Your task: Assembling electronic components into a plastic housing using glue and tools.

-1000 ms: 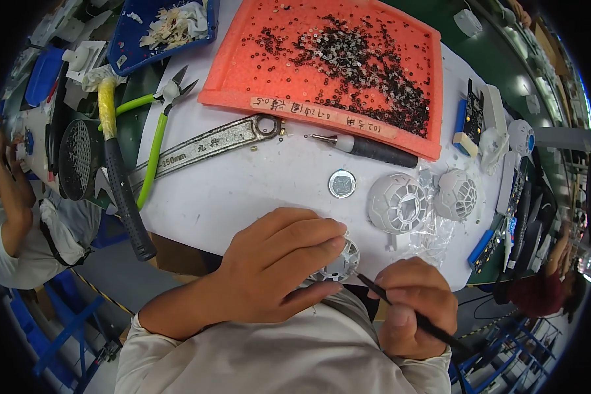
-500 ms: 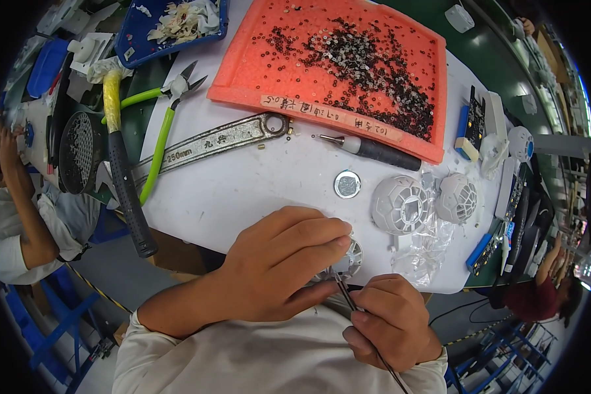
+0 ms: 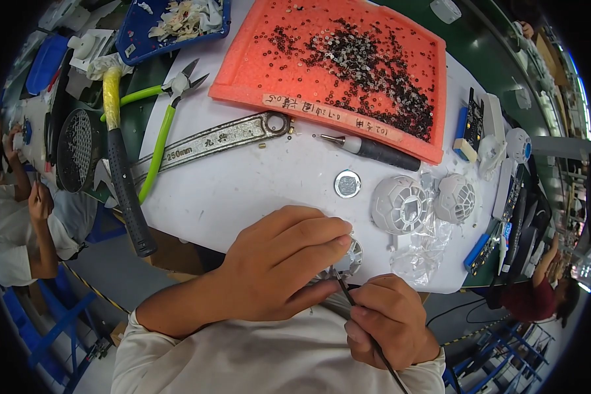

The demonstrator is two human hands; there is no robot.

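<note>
My left hand (image 3: 285, 262) is closed around a round, pale housing with a spoked rim (image 3: 354, 257), held at the table's near edge. Its palm and fingers cover most of that part. In my right hand (image 3: 393, 322) is a pair of dark metal tweezers (image 3: 345, 293), pinched between thumb and fingers. Their tips reach to the housing's lower edge, just beside my left fingertips. What the tips touch is too small to make out. Beyond my hands lies a small round metallic disc (image 3: 347, 184). To its right stand two white vented housings, a larger one (image 3: 400, 205) and a smaller one (image 3: 456, 198).
An orange foam tray (image 3: 289, 65) of small black and clear rings lies at the back. In front of it is a black screwdriver (image 3: 387, 154). An adjustable wrench (image 3: 203, 141), green-handled cutters (image 3: 157, 151) and a hammer (image 3: 121, 171) lie left. Clear plastic bags (image 3: 421, 256) lie right.
The tweezers' two arms, slightly apart before, now look pressed together. My left hand and the housing stay in place. At the far left, a co-worker's hand has come up.
</note>
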